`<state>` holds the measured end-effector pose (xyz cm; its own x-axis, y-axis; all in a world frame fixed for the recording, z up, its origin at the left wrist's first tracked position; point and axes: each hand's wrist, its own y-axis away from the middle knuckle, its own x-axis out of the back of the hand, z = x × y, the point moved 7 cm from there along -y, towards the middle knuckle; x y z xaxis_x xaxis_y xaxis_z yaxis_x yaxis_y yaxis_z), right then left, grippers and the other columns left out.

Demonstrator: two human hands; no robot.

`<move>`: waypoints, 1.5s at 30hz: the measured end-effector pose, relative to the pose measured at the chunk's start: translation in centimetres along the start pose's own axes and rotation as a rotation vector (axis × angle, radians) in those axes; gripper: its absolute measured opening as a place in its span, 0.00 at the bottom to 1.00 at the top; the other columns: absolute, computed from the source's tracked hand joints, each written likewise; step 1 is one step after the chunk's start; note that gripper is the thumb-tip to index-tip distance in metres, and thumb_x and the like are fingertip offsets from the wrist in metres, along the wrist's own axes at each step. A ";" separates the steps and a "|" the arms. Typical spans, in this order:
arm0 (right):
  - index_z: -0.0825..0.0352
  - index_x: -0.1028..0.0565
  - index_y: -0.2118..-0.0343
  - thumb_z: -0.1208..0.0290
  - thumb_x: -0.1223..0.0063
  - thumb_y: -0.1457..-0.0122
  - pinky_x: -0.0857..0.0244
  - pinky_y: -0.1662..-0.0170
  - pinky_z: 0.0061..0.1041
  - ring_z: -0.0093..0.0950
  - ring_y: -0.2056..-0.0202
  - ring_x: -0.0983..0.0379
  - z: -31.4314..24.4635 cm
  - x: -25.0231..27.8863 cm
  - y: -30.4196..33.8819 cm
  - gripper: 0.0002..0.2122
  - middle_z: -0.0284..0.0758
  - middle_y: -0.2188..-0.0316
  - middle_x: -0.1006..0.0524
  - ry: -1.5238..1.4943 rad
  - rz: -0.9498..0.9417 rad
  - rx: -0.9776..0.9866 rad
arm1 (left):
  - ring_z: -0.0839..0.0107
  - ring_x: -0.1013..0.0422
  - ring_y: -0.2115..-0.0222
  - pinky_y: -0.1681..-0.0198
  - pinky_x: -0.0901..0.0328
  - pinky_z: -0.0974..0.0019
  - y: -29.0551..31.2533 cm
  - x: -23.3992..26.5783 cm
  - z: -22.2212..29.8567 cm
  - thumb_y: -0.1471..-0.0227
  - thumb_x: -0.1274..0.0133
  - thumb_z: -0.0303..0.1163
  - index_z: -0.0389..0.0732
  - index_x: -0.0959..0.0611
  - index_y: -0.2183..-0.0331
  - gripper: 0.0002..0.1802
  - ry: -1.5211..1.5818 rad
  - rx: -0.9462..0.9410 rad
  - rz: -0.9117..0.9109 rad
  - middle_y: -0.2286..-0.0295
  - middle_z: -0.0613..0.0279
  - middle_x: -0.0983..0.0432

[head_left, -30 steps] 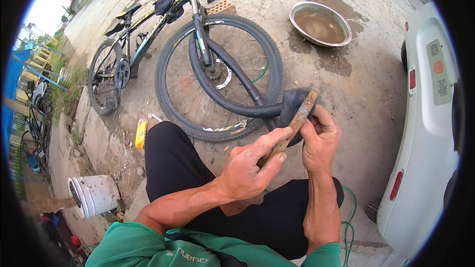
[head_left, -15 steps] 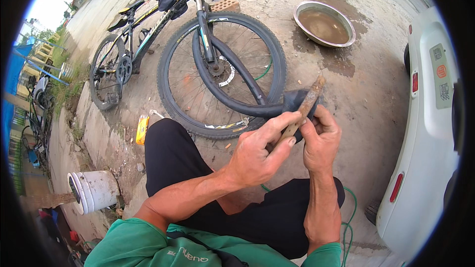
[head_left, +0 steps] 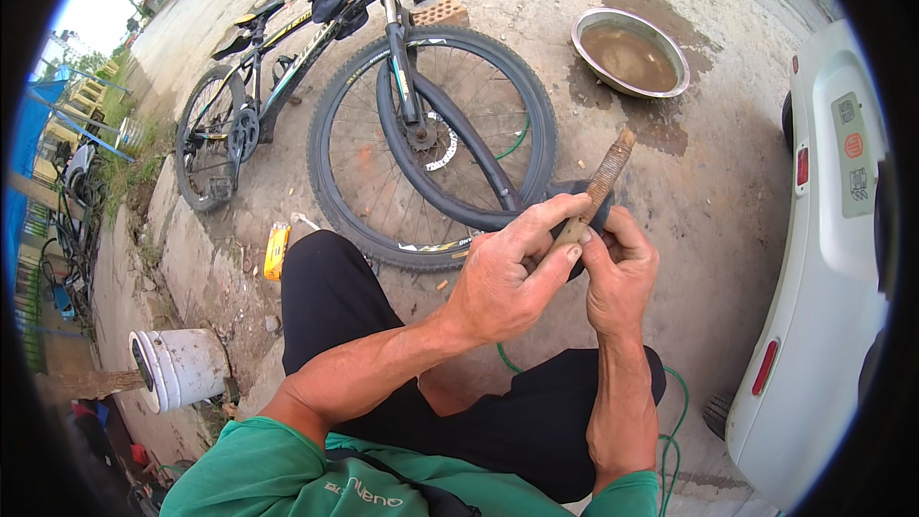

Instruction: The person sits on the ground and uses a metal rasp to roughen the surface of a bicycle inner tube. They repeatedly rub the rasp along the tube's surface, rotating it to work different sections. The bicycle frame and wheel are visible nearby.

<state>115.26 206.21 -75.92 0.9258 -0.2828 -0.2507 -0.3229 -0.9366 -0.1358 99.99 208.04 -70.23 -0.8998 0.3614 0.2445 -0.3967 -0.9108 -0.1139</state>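
Observation:
My left hand [head_left: 512,273] is closed round a short wooden stick [head_left: 607,170], its thumb and fingers pinching the pale lower part. The stick slants up and to the right, and its brown upper length is ribbed. Beside it, my right hand [head_left: 620,273] grips a black inner tube [head_left: 448,203], thumb up against the stick. Part of the tube is hidden behind my fingers. From there the tube loops left and up to the fork of a bicycle, lying across its front wheel [head_left: 316,134].
The bicycle [head_left: 287,77] lies on its side, a perforated brick [head_left: 442,13] near its handlebar. A metal basin [head_left: 632,53] of muddy water stands at the far right. A white car [head_left: 814,258] is on the right, a white bucket [head_left: 187,369] and yellow box [head_left: 277,251] on the left.
The stick has turned so that its ribbed side shows, and its tip has risen slightly. My left hand has shifted a little up and to the right. The right hand stays nearly in place.

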 end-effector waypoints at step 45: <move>0.72 0.21 0.56 0.79 0.43 0.35 0.35 0.59 0.16 0.13 0.63 0.30 1.4 -0.5 -0.1 0.07 0.27 0.64 0.22 -0.310 0.030 -0.144 | 0.84 0.32 0.80 0.75 0.38 0.74 1.9 0.1 -1.4 0.38 0.46 0.23 0.35 0.26 0.39 0.26 0.039 0.064 -0.036 0.81 0.71 0.29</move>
<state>114.58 206.74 -77.08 0.8055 -0.2554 -0.5347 -0.2979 -0.9546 0.0073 98.89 206.64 -71.78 -0.8920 0.4008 0.2092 -0.4179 -0.9074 -0.0433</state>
